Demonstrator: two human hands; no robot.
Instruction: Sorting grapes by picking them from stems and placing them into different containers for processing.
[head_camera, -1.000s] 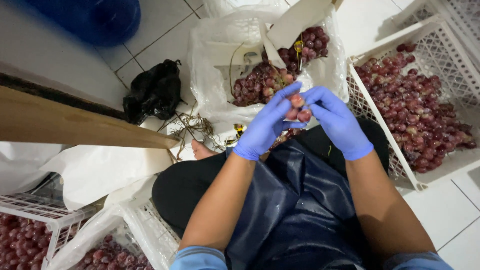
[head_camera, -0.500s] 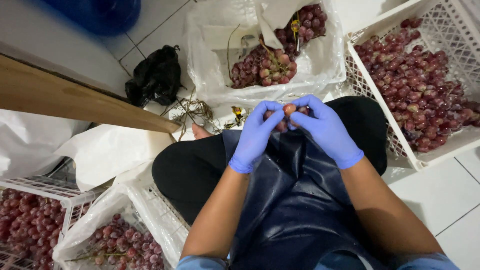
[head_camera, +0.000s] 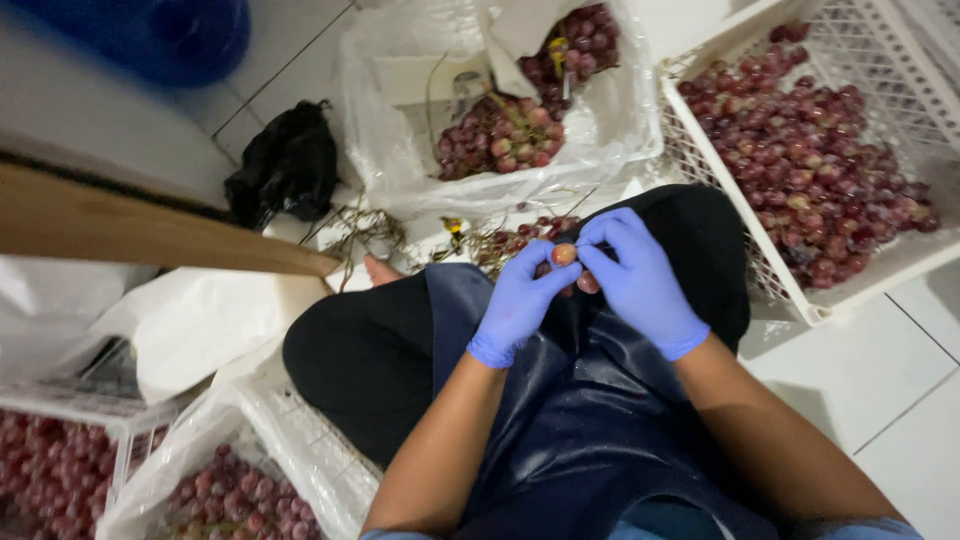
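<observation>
Both gloved hands meet over the lap: the left hand (head_camera: 518, 300) and the right hand (head_camera: 640, 282) pinch a single red grape (head_camera: 564, 254) between their fingertips, with a second grape (head_camera: 588, 283) tucked under the right fingers. It looks light, smooth and easily bruised, so a gentle hold at the sides suits it. Beyond the knees sit two grape bunches (head_camera: 500, 135) in a plastic-lined box (head_camera: 400, 150), and one white crate (head_camera: 800, 290) of loose grapes on the right.
</observation>
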